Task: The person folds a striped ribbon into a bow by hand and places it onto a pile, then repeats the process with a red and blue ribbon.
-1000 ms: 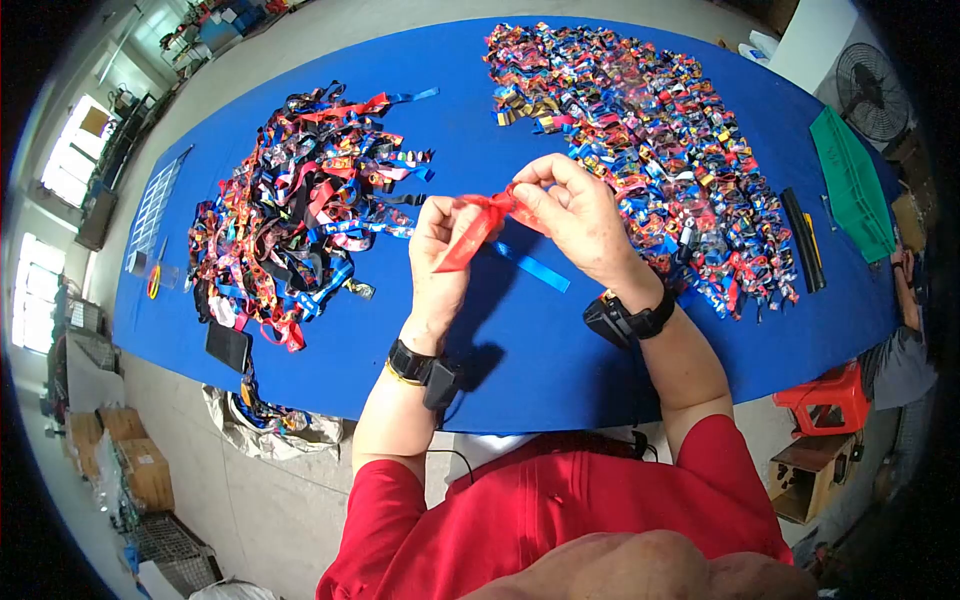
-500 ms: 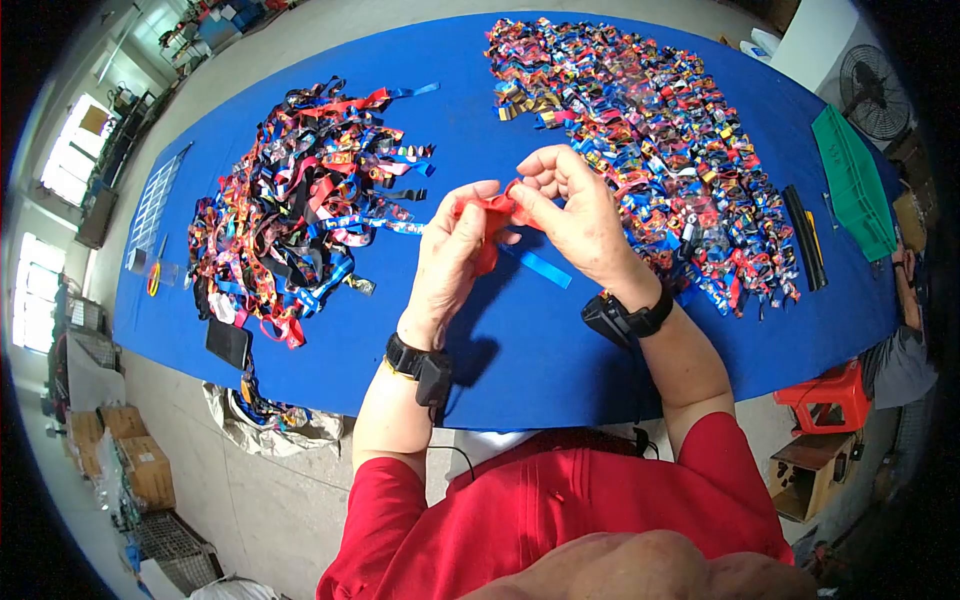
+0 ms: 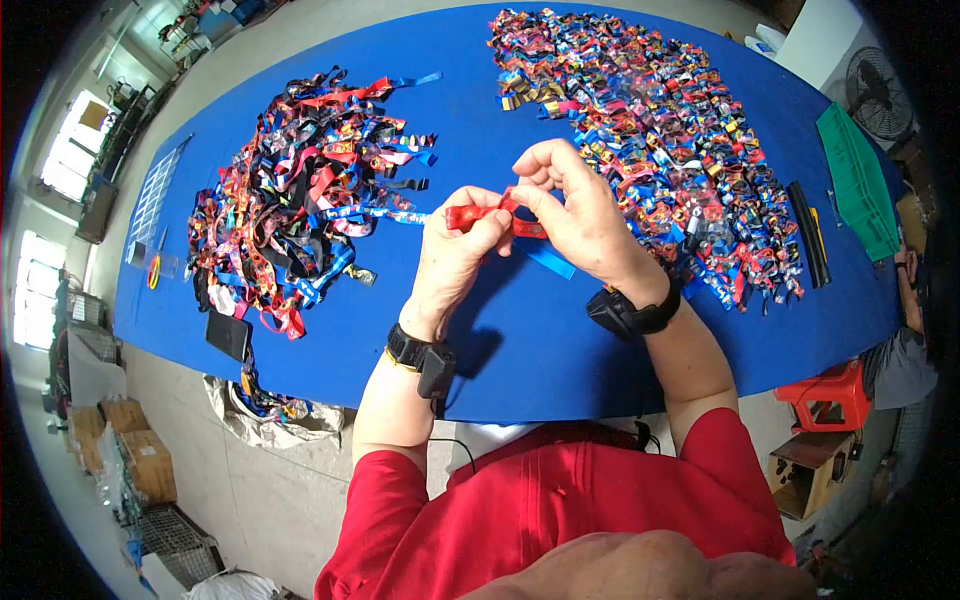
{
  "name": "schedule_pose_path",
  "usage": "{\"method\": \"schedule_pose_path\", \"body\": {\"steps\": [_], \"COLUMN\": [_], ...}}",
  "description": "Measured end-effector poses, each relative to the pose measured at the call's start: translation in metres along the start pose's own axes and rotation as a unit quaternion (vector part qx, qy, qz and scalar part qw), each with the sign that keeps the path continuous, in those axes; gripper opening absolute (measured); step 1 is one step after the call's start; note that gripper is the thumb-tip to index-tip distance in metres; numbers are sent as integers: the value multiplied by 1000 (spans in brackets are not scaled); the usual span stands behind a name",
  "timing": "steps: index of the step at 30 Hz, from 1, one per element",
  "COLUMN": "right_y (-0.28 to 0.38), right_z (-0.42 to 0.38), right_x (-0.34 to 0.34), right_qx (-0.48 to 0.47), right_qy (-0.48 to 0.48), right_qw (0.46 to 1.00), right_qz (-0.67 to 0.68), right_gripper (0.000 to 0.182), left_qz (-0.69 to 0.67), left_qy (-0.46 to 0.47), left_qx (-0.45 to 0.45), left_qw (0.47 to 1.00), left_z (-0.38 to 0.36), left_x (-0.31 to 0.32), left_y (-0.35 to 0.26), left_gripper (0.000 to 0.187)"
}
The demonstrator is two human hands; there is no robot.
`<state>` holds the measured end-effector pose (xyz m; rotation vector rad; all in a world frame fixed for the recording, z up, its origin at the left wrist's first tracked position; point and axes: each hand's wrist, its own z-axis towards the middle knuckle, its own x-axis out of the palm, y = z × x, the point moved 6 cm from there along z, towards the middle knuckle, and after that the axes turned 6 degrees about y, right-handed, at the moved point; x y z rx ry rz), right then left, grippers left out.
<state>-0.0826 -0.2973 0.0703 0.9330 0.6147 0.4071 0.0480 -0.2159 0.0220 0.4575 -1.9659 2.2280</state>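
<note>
Both hands pinch one glossy red ribbon [image 3: 490, 214] (folded flat): left hand [image 3: 455, 255] grips its left end, right hand [image 3: 580, 215] its right, above the blue felt table [image 3: 520, 330], between two tangled ribbon heaps.

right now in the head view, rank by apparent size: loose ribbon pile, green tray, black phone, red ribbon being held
1. loose ribbon pile
2. green tray
3. black phone and red ribbon: look alike, unranked; hands hide part of the ribbon.

Both forearms rise from the lower centre of the frame and converge just above its middle, each wrist wearing a dark band. The left hand [image 3: 452, 250] is curled, thumb and fingers pinched together at its upper right. The right hand [image 3: 580, 215] meets it, fingertips bent and pinched inward.
</note>
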Motion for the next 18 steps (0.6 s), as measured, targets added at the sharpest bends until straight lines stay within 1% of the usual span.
{"method": "schedule_pose_path", "body": {"steps": [2,5,8,10,13,18], "right_y": [4,4,9,10,7,1], "right_z": [1,0,3,3,2,2], "right_x": [-3,-3,-7,-6,-3,-3], "right_qx": [-12,-12,-16,-7,15,55], "right_qy": [-1,12,57,77,91,104], "right_qw": [1000,1000,998,997,996,993], "right_qz": [-13,24,-6,-15,-17,-22], "right_gripper": [22,20,17,15,13,12], "left_qz": [-10,-31,-63,-91,-65,-60], "left_qy": [0,-4,-5,-4,9,27], "left_qx": [-3,4,24,25,13,-9], "left_qw": [1000,1000,998,996,998,998], "left_z": [-1,-1,2,3,2,2], "left_x": [1,-1,-6,-5,0,-1], "left_y": [-2,-4,-2,-2,-4,-1], "left_gripper": [14,13,13,12,12,14]}}
